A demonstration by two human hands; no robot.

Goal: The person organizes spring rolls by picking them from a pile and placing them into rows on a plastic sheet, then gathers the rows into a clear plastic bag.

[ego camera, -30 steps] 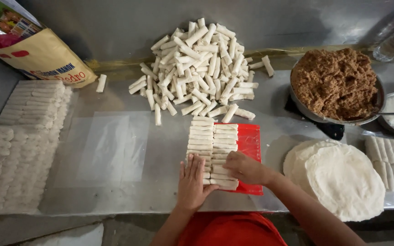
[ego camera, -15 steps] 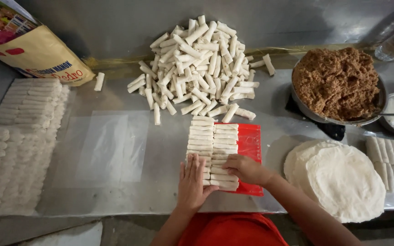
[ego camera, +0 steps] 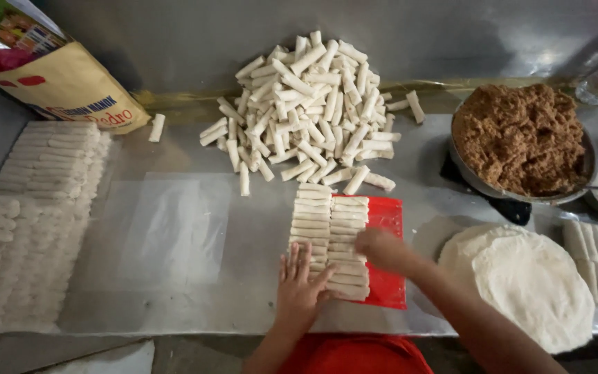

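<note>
On the grey metal bench (ego camera: 188,228), two neat rows of pale rolled pastry sticks (ego camera: 330,239) lie on a flat red tray (ego camera: 387,277). The left hand (ego camera: 299,287) presses flat, fingers spread, against the rows' near end; the right hand (ego camera: 381,249) rests curled on them, gripping nothing visible. The step looks like squaring up the rows; nudging edges flush calls for light, even pressure.

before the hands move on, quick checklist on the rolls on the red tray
1. Both hands on the rows: ok, left hand lies flat on the near end, right hand on the right column.
2. Rolls aligned in two columns: ok.
3. Red tray has bare room: ok, strip at right.
4. Loose pile apart from tray: not ok, its near rolls reach the top row.
5. Round wrappers within reach: ok, just beside the tray.
6. Whether either hand grips a roll: cannot tell.
</note>
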